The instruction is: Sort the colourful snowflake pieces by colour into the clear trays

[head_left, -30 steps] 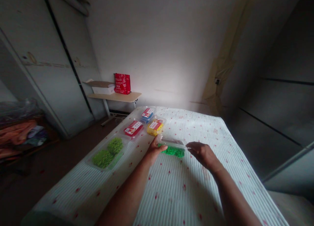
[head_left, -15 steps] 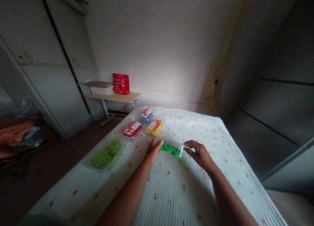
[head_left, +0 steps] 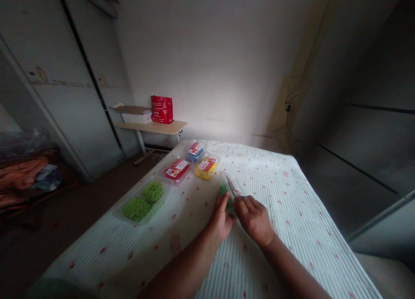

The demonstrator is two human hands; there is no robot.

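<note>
A small clear box of dark green pieces (head_left: pixel 229 191) stands lengthwise away from me on the striped cloth, its lid with a red label partly raised. My left hand (head_left: pixel 221 219) and my right hand (head_left: pixel 253 219) meet at its near end, fingers curled round it. To the left lies an open clear tray (head_left: pixel 142 202) with two heaps of light green pieces. Farther back stand a red box (head_left: pixel 177 169), a yellow box (head_left: pixel 206 167) and a blue box (head_left: pixel 195 150), all shut with labels on top.
The table (head_left: pixel 285 195) carries a white striped cloth with red dots. Behind it a small side table (head_left: pixel 152 127) bears a red bag (head_left: pixel 161 110) and a flat carton. Clothes lie heaped at the left (head_left: pixel 22 173). Dark panels close the right side.
The green box has been turned from crosswise to lengthwise and drawn nearer. Both hands have come together at its near end.
</note>
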